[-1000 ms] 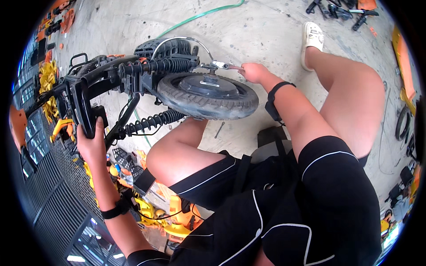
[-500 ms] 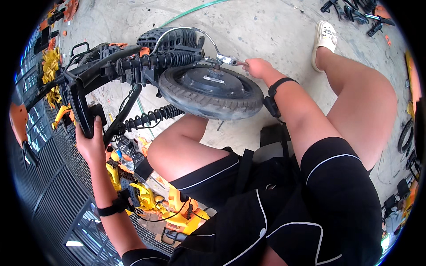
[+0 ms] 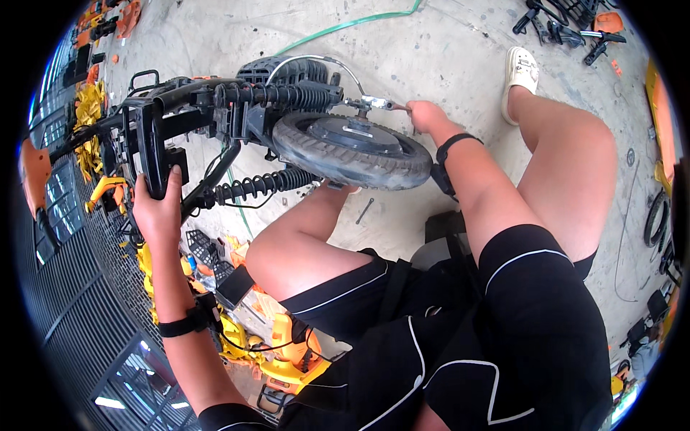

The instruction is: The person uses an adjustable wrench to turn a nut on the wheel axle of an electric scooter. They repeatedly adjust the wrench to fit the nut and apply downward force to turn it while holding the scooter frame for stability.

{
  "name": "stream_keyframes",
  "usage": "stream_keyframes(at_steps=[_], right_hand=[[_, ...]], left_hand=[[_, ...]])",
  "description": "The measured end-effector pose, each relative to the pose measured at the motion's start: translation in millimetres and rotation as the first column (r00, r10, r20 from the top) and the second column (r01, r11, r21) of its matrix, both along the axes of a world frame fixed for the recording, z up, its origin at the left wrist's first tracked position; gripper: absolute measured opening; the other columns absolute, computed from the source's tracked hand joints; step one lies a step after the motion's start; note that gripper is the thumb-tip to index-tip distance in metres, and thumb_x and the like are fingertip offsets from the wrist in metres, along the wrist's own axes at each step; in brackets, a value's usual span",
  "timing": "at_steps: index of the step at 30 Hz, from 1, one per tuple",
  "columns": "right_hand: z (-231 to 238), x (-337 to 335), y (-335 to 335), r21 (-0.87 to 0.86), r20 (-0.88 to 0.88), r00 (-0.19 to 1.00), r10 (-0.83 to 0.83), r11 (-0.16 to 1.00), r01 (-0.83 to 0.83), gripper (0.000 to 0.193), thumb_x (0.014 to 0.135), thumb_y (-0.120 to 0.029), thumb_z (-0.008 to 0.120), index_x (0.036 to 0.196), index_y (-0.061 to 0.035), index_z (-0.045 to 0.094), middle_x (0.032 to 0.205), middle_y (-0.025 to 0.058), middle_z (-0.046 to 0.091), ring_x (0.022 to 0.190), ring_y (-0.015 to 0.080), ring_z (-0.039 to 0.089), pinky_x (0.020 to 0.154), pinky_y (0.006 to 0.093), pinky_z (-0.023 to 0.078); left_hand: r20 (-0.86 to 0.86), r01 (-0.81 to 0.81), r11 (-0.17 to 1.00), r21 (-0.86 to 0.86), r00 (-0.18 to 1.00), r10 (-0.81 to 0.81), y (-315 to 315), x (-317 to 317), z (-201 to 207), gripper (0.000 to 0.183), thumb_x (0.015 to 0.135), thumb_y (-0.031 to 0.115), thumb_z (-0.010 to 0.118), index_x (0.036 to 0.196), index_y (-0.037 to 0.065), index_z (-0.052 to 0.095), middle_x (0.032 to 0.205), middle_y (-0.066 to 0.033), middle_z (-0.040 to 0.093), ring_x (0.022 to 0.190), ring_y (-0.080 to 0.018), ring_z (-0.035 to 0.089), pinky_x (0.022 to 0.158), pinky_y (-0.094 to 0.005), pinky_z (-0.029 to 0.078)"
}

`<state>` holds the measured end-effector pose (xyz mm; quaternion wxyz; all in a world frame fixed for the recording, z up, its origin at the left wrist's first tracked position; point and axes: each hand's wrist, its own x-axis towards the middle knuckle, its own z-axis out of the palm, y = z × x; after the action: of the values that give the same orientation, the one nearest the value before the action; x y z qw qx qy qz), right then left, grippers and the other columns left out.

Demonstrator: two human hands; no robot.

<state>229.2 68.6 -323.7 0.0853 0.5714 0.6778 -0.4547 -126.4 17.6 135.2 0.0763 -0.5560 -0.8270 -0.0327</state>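
Shifted slightly rightward in view since half a second ago, the wheel [image 3: 352,147] now leaves the spanner [image 3: 365,210] below it fully uncovered. At the wheel's upper right, the right hand [image 3: 429,117] has its fingers closed around a silver-headed tool [image 3: 377,103] at the wheel's axle [image 3: 361,113]. Left of the wheel, the left hand [image 3: 157,210] grips a black bar [image 3: 151,144], its far fingertips hidden.

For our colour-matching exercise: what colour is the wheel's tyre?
The tyre is dark grey with paler patches, best seen in the head view.
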Motion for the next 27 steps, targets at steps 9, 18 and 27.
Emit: stream_keyframes(at_steps=[9,18,27], right_hand=[[-4,4,6,0.020,0.013,1.000,0.025,0.999,-0.025,0.024,0.093,-0.012,0.050,0.112,-0.0137,0.066,0.110,0.0131,0.069,0.105,0.0325,0.065,0.086,0.0452,0.052],[3,16,-1,0.059,-0.015,0.999,-0.037,0.998,0.038,0.018,0.095,-0.020,0.053,0.104,-0.0112,0.065,0.103,0.0165,0.068,0.100,0.0357,0.064,0.083,0.0472,0.051],[-32,88,-19,-0.004,-0.063,0.993,-0.102,0.995,0.102,0.018,0.087,-0.021,0.059,0.098,-0.0089,0.067,0.096,0.0179,0.069,0.092,0.0375,0.064,0.081,0.0461,0.050]], left_hand=[[0.027,-0.004,1.000,-0.011,1.000,0.004,4,9,4,0.055,0.084,0.039,0.078,0.109,-0.008,0.061,0.090,-0.0144,0.072,0.079,-0.0200,0.068,0.077,-0.0316,0.051],[0.043,-0.058,0.998,-0.023,0.997,0.059,4,4,1,0.076,0.083,0.043,0.078,0.124,-0.016,0.054,0.099,-0.0196,0.070,0.090,-0.0195,0.066,0.085,-0.0301,0.051],[0.006,-0.020,1.000,0.005,1.000,0.020,0,4,-1,0.067,0.084,0.041,0.077,0.119,-0.012,0.058,0.099,-0.0187,0.071,0.087,-0.0220,0.068,0.082,-0.0316,0.051]])
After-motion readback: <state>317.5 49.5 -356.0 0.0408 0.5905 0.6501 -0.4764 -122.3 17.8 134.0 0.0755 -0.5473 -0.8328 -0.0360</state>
